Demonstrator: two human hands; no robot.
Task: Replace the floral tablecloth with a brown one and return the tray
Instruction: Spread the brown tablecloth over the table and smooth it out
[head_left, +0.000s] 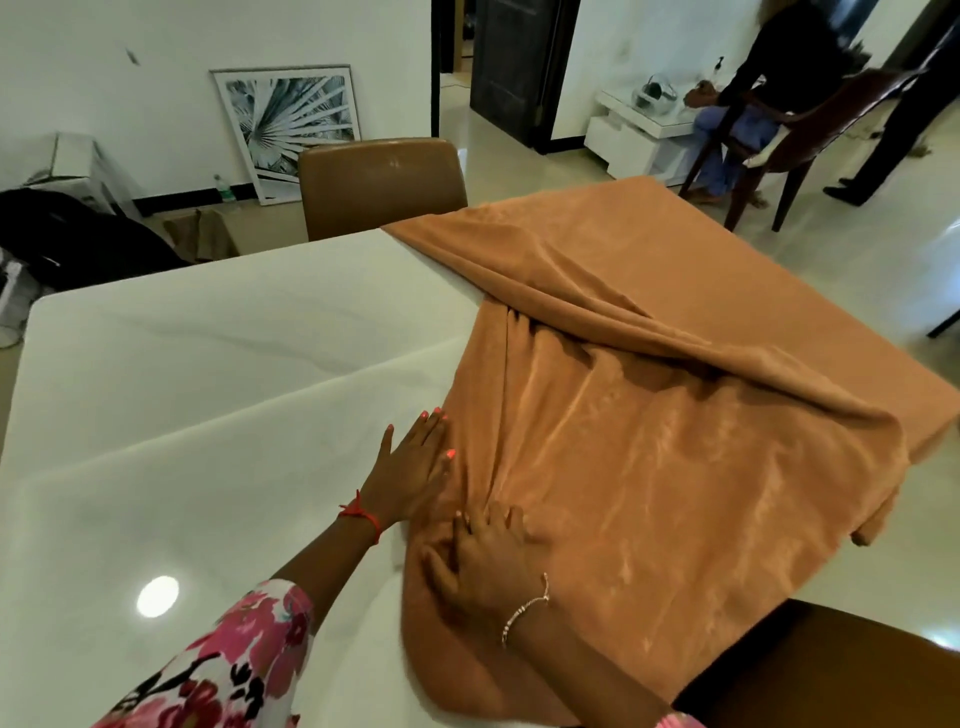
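A brown tablecloth (675, 415) covers the right half of a white glossy table (208, 364), with a thick fold running diagonally across it. My left hand (415, 467) lies flat at the cloth's left edge, fingers spread, partly on bare tabletop. My right hand (488, 561) presses on bunched brown cloth near the table's front, fingers curled into the wrinkles. No floral tablecloth and no tray are in view.
A tan chair (382, 184) stands at the table's far side and a dark chair back (831, 670) at the near right. A framed picture (288, 124) leans on the wall. A seated person (753, 104) and a white cabinet (634, 135) are at the back right.
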